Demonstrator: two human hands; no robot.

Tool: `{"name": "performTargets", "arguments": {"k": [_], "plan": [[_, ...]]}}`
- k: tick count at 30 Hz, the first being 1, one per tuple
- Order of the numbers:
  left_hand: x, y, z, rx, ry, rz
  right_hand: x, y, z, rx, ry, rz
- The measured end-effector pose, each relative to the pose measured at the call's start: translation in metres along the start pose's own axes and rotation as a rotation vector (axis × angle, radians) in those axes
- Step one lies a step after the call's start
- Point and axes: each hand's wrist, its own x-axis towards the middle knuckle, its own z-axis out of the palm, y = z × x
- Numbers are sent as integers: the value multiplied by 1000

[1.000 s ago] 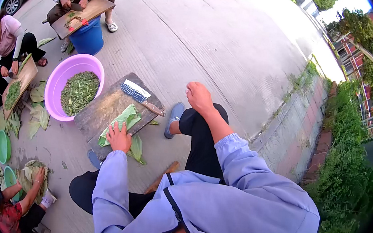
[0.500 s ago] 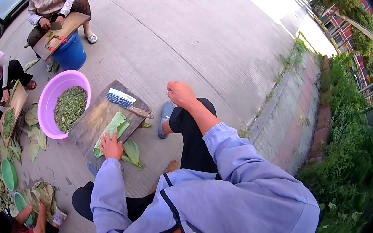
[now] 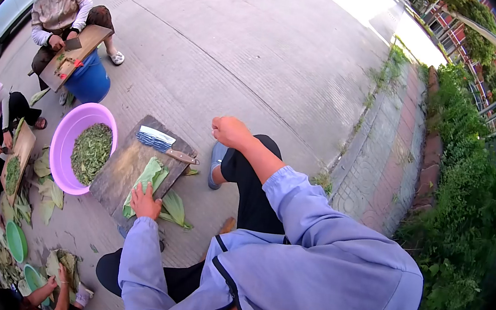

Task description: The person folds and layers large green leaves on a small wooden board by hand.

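My left hand (image 3: 145,201) lies with fingers spread on green leaves (image 3: 150,177) at the near side of a worn wooden board (image 3: 118,171). A knife (image 3: 168,145) with a wooden handle rests across the far part of that board. My right hand (image 3: 230,131) hangs over my knee, to the right of the knife, with its fingers curled together; whether anything small is inside cannot be seen. Left of the board stands a pink-purple tub (image 3: 59,149) holding chopped greens (image 3: 91,153). More leaves (image 3: 174,208) stick out beside the board's near right edge.
At the upper left a person cuts on a board (image 3: 94,36) over a blue bucket (image 3: 89,79). Other people work at the left, near green basins (image 3: 16,242) and scattered leaves. A car (image 3: 14,6) is behind them. Bushes (image 3: 460,222) line the right side.
The view has turned, so the board, tub and people appear further left and lower. My left hand stays on the leaves. My right hand has come nearer the knife handle in the view.
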Motion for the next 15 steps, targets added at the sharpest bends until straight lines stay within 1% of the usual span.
{"name": "performTargets", "arguments": {"k": [4,15], "plan": [[0,1,1,12,7,-2,1,-4,-3,15,-40,46],[0,-2,2,28,-10,3,3,-6,-1,26,-70,36]]}}
